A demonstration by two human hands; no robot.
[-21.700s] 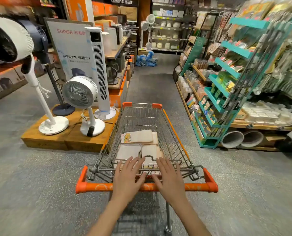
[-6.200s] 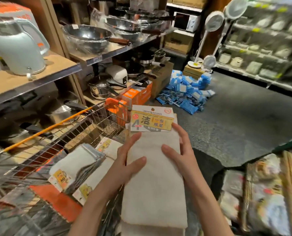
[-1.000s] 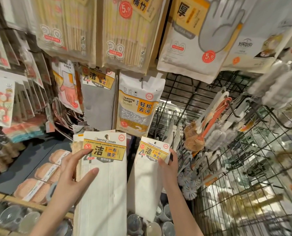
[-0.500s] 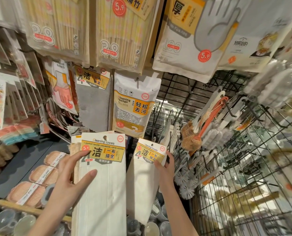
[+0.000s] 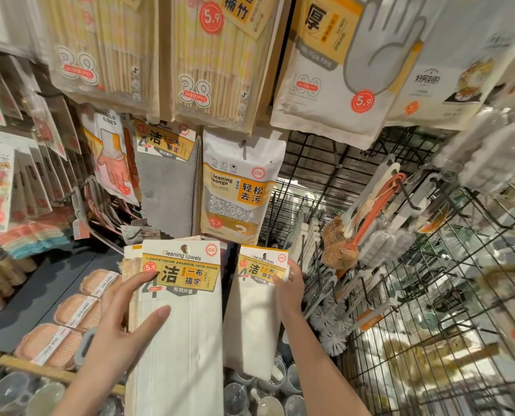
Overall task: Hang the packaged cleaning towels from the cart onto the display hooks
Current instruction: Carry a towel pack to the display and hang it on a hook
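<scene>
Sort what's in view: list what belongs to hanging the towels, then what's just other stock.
For the job:
left hand
towel stack
right hand
single towel pack

Other stock:
sponge pack
chopstick packs
glove pack
brushes
grey towels

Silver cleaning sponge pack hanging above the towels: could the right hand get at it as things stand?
Probably not freely. The right hand pinches the smaller white cleaning towel pack by its header card. The silver cleaning sponge pack hangs unobstructed just above, but the hand is occupied until that towel is hung.
</scene>
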